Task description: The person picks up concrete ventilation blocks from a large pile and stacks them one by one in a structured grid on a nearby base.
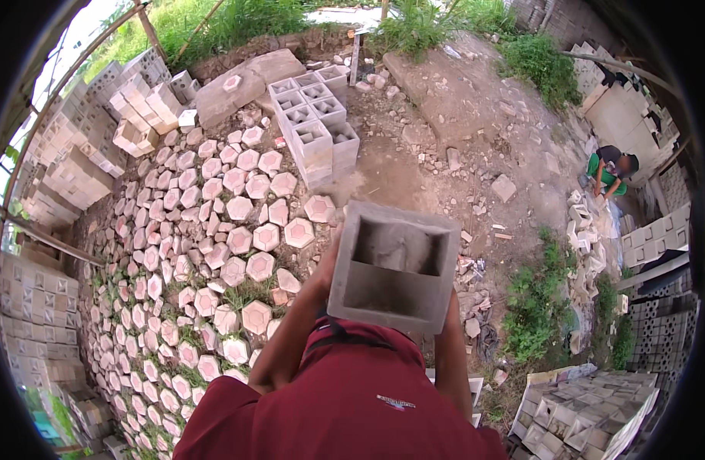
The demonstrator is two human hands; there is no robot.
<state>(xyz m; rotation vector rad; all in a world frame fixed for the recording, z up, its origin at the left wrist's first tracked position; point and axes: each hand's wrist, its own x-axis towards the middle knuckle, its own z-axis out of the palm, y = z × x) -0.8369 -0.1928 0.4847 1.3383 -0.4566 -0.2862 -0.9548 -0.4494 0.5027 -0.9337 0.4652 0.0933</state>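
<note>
A hollow concrete block [394, 264], grey and square-edged with two open cells facing up, is carried at chest height in front of the person's dark red shirt [345, 406], well above the ground. It looks heavy and rigid, with a rough, gritty skin that should not slip easily; I judge the thin cell walls and corners to be the parts most likely to chip if it is knocked or dropped. The sound place to hold it is where it is held now: flat against the two outer side walls, low down, with the weight kept close to the body.

The left hand [327, 270] presses against the block's left wall, the fingers wrapped tight on it. The right hand [450, 305] is mostly hidden behind the block's right lower edge; it seems to be clamped on that side, though the fingers themselves cannot be made out.

Below and to the left, the dirt ground [414, 165] is covered with rows of hexagonal pavers [237, 207] with pinkish tops. Further off stands a stack of hollow blocks [314, 126], and more blocks [582, 410] lie at the lower right. Another person in green [609, 170] crouches at the far right.
</note>
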